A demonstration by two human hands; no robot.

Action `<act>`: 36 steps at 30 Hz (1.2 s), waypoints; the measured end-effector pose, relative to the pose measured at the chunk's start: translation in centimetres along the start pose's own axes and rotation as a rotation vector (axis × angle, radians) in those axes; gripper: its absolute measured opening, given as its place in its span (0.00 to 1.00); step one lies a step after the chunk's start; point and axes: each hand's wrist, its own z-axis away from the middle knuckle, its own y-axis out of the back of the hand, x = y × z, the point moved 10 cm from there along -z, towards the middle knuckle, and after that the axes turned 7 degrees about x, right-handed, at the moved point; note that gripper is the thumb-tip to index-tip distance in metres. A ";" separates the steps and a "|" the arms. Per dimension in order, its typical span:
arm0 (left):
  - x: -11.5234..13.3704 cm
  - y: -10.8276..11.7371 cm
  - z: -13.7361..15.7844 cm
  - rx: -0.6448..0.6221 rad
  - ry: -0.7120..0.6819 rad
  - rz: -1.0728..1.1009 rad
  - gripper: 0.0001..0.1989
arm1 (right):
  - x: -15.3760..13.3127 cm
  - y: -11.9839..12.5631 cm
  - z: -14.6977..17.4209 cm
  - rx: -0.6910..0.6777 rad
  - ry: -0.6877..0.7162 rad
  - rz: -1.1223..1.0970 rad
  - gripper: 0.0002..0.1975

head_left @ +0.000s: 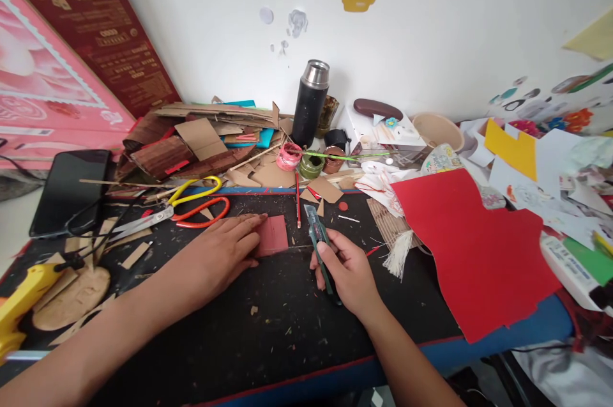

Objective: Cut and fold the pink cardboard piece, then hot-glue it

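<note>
My right hand (347,269) is wrapped round a dark green utility knife (316,232), its blade end pointing up and away from me. Under the fingers of my left hand (223,252) lies a small pinkish-red square piece (274,236) on the black mat (230,337). The left fingers are stretched out and press flat on its left side. A gap of bare mat separates the knife from the square. Just beyond them lie a red pencil (297,202) and a small red disc (343,206).
Scissors (177,212) with yellow and orange handles lie left. Paint jars (311,165), a black thermos (310,107) and cardboard scraps (201,138) line the back. A red sheet (479,247) covers the right side. A yellow glue gun (29,295) and phone (71,193) are far left.
</note>
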 end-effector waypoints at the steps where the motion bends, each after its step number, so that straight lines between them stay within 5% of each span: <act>1: -0.1 0.2 0.1 -0.004 -0.005 0.010 0.11 | 0.1 0.0 0.0 -0.003 -0.001 0.006 0.16; 10: -1.0 1.9 2.1 -0.065 -0.049 0.132 0.11 | 0.4 -0.2 0.1 -0.021 -0.010 0.038 0.17; 19: 4.1 8.3 1.6 0.253 -0.078 -0.146 0.18 | -0.2 0.2 0.0 0.029 0.002 -0.002 0.18; 27: 6.3 3.6 -0.1 0.190 -0.162 -0.402 0.16 | -0.9 2.5 -0.1 0.228 0.029 -0.079 0.18; 36: 5.5 1.4 2.1 0.140 -0.073 -0.286 0.20 | -1.2 1.7 0.1 0.175 0.055 0.009 0.16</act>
